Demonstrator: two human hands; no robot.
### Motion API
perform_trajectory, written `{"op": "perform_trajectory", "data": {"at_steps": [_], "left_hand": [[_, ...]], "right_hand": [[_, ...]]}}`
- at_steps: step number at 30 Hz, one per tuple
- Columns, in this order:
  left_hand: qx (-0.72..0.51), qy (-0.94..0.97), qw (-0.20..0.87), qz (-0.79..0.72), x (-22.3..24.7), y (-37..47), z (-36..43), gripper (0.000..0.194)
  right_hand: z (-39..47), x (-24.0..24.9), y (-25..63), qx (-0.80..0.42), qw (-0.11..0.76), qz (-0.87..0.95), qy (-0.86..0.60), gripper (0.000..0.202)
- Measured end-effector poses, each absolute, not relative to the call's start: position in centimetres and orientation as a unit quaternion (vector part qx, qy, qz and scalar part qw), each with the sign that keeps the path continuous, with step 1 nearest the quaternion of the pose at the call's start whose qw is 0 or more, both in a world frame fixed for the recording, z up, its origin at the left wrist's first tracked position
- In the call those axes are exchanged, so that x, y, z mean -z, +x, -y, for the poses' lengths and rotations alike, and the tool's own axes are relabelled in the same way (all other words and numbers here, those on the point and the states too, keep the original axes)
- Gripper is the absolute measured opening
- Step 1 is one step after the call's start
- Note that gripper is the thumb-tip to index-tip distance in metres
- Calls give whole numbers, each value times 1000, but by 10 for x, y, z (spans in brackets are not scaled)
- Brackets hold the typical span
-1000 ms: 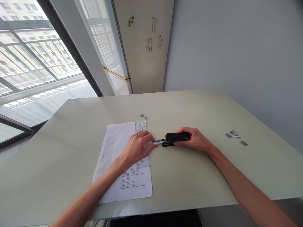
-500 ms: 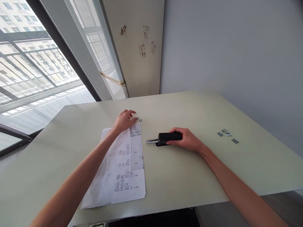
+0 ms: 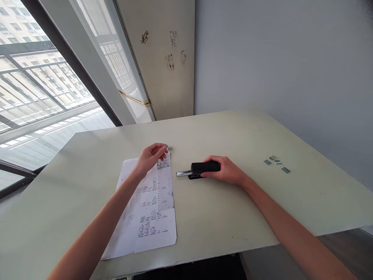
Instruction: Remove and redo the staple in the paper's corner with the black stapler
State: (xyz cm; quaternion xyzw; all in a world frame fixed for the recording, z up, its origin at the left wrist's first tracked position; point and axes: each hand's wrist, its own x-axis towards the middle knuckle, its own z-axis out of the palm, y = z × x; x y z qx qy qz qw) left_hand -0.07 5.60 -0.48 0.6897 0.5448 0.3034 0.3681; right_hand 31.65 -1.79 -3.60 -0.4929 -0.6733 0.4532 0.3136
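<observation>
My right hand (image 3: 229,169) is wrapped round a black stapler (image 3: 201,167) lying on the table. Its silver staple tray (image 3: 183,174) sticks out to the left. My left hand (image 3: 151,156) is above the top of the printed papers (image 3: 157,210), thumb and finger pinched on a small grey staple strip (image 3: 166,146). Just beyond the fingertips another short staple strip (image 3: 170,148) rests on the table. The papers lie left of the stapler, partly covered by my left forearm.
Several short staple strips (image 3: 276,162) lie scattered at the right of the pale table (image 3: 221,217). A cabinet or fridge (image 3: 163,85) with peeled patches stands beyond the far edge, beside a grey wall (image 3: 276,58). A window (image 3: 37,70) is at the left.
My left hand has lifted slightly from the table and pinched a staple strip, its fingers closing together. My right hand stays on the stapler. The view has shifted a little.
</observation>
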Motion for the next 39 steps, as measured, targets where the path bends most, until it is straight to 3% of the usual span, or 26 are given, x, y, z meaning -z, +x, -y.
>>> {"op": "perform_trajectory", "data": {"at_steps": [6,9,12,16,22,39], "left_hand": [[-366,482,668,-433,12,6,-23,35],[-375,413,718,-417,16,10,-17,28],[-360,457,682,-443,15,15,-9,30],[-321,598,544,-493,11,21,4,36],[-294,709,402,-500,9,26,11,24],[-269,744,357,-496,17,32,14,12]], "right_hand": [[20,36,316,-450,304,673,-502,40],[20,37,316,-447,302,674,-505,39],[20,37,315,-445,299,673,-509,41],[20,37,314,-442,300,673,-511,42],[20,37,314,-436,292,680,-512,39],[20,28,313,-440,281,678,-518,33]]}}
